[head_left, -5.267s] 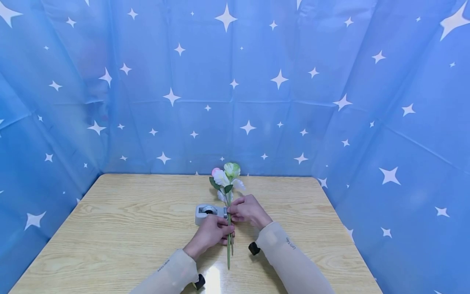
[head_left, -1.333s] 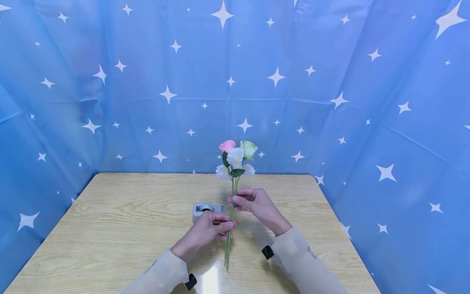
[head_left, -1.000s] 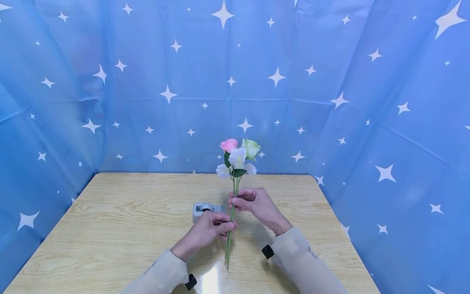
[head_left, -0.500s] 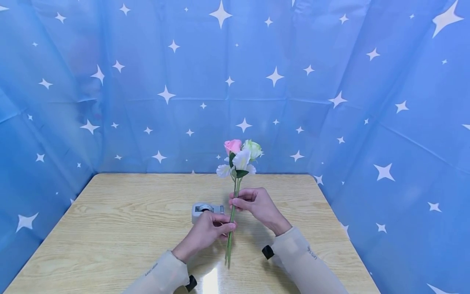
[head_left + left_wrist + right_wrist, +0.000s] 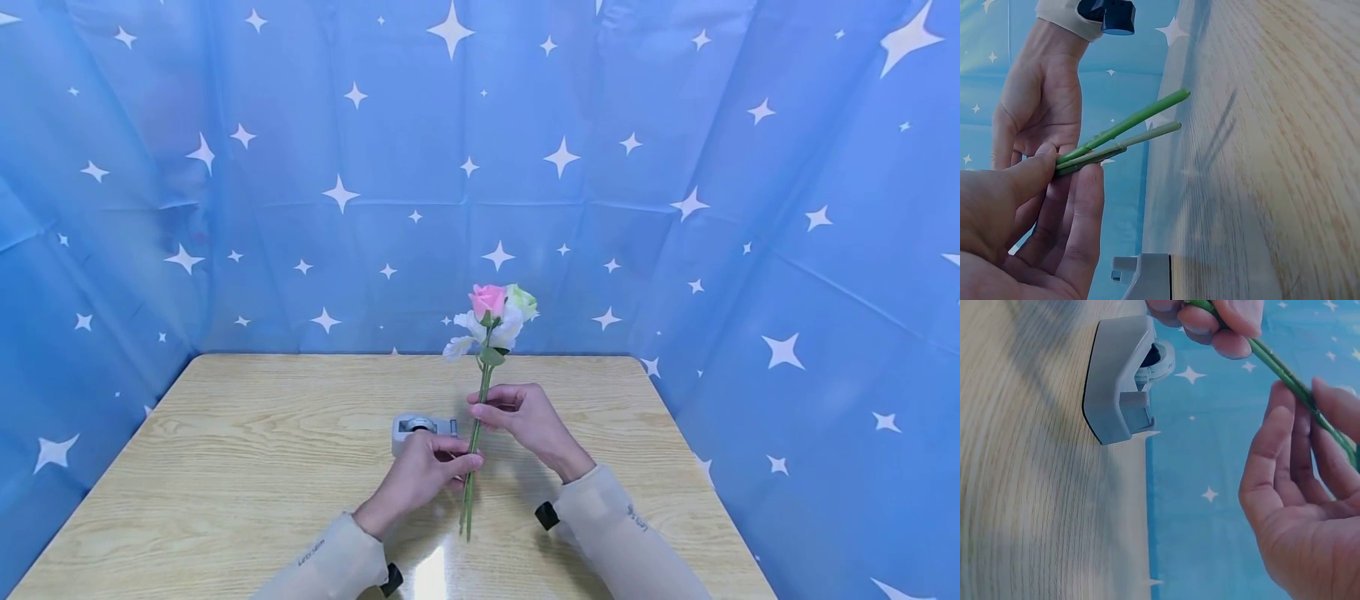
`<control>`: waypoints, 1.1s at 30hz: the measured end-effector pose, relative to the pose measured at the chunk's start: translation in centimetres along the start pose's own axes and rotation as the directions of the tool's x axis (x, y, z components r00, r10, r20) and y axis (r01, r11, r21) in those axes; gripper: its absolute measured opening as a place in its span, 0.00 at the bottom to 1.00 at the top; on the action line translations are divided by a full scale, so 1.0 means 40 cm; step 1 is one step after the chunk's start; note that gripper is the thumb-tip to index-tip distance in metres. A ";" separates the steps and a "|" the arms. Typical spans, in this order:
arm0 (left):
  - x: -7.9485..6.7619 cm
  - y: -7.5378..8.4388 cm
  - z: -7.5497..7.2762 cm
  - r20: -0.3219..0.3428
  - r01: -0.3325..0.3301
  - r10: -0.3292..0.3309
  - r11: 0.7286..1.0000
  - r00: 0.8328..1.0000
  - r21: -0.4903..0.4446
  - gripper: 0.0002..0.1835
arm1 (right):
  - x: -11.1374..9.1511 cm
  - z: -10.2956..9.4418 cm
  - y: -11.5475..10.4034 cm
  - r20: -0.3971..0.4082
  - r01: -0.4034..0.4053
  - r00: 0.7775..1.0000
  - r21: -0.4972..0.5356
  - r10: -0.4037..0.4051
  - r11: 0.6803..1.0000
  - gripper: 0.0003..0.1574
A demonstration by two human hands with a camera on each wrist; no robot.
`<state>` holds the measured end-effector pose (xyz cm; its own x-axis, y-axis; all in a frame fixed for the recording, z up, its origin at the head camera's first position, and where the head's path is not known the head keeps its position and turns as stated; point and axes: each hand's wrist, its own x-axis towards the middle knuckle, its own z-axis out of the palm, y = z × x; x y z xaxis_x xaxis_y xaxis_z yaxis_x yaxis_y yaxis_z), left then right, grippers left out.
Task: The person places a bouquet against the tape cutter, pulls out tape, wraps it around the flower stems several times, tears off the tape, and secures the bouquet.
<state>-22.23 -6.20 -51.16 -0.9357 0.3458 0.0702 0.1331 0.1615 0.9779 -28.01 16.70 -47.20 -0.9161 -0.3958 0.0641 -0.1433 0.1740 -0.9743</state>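
Observation:
A small bunch of artificial flowers stands tilted slightly right above the table in the head view: a pink rose, a pale green flower and white ruffled petals. My left hand pinches the green stems low down between thumb and fingers; the cut ends stick out below it, off the table. Higher up, the stems pass between the thumb and fingers of my right hand, which pinches them. Just beyond my left hand sits a grey tape dispenser, partly hidden by it.
The wood-grain table spreads out around both hands. A blue curtain with white stars hangs behind it and along both sides. Black devices are strapped at the wrists over light sleeves.
The bunch was lower over the dispenser at first and has since been lifted. Over the last second it has turned: the pink rose swung right, in front of the green flower. Both hands stay nearly still.

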 end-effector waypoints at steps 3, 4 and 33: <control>0.000 0.000 0.002 -0.009 -0.007 0.007 1.000 1.000 0.006 0.12 | -0.001 0.002 -0.002 -0.016 0.008 1.000 -0.022 -0.008 1.000 0.15; -0.001 -0.001 0.003 -0.011 -0.009 0.009 1.000 1.000 0.007 0.12 | -0.001 0.003 -0.003 -0.020 0.008 1.000 -0.027 -0.009 1.000 0.14; -0.002 -0.011 -0.006 0.164 0.063 -0.042 0.990 0.986 -0.125 0.17 | -0.007 0.002 -0.007 0.001 0.027 1.000 -0.045 -0.027 0.999 0.13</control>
<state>-22.30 -6.51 -51.54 -0.8742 0.4855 -0.0043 0.0319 0.0664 0.9973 -27.67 16.68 -46.95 -0.9116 -0.4009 0.0907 -0.1852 0.2037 -0.9614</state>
